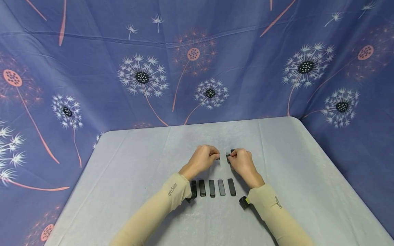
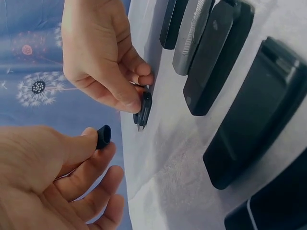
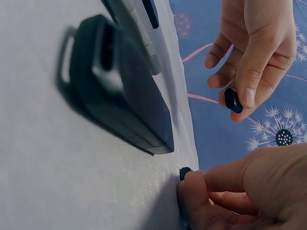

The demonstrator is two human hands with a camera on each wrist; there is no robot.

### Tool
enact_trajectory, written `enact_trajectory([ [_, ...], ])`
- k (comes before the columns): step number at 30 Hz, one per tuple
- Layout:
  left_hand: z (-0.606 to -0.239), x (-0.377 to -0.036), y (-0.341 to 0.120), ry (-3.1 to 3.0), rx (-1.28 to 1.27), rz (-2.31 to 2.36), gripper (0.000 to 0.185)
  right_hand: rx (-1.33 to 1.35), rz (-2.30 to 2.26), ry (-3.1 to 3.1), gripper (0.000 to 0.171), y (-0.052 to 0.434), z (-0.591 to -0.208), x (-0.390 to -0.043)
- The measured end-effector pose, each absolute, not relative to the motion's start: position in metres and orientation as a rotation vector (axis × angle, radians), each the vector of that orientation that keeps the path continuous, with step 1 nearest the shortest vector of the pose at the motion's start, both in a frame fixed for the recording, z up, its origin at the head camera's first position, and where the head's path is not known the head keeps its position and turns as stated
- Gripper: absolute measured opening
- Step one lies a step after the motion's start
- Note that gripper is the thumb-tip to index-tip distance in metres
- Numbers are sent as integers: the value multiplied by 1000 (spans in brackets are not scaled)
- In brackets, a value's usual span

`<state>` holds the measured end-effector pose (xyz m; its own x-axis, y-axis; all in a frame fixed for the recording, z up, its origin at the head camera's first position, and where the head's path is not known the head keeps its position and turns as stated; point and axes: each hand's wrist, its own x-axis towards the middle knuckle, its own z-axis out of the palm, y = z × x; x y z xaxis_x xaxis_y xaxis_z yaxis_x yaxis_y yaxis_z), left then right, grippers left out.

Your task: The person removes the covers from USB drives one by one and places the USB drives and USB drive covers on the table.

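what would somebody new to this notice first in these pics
Probably the blue curtain behind the table, printed with big white and pink dandelions. Next, the row of dark and grey sticks on the table, nearer the wearer than the hands. Beyond that row, the left hand pinches a small black cap and the right hand holds a small dark piece.

A blue curtain (image 1: 246,68) printed with white dandelions (image 1: 142,77), pink blooms (image 1: 193,54) and loose seeds (image 1: 157,19) hung behind and beside a pale gray table (image 1: 138,164), its far corners rounded, its surface faintly creased.
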<state>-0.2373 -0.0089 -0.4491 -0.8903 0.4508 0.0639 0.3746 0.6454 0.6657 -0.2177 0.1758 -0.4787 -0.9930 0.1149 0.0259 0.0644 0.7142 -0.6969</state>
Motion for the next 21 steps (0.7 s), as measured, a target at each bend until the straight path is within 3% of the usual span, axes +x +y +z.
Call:
enact_trajectory([
  [21,-450,-251,-5,2754,687,1048,21,-150,1172,-2860,16,175,-480,-219],
])
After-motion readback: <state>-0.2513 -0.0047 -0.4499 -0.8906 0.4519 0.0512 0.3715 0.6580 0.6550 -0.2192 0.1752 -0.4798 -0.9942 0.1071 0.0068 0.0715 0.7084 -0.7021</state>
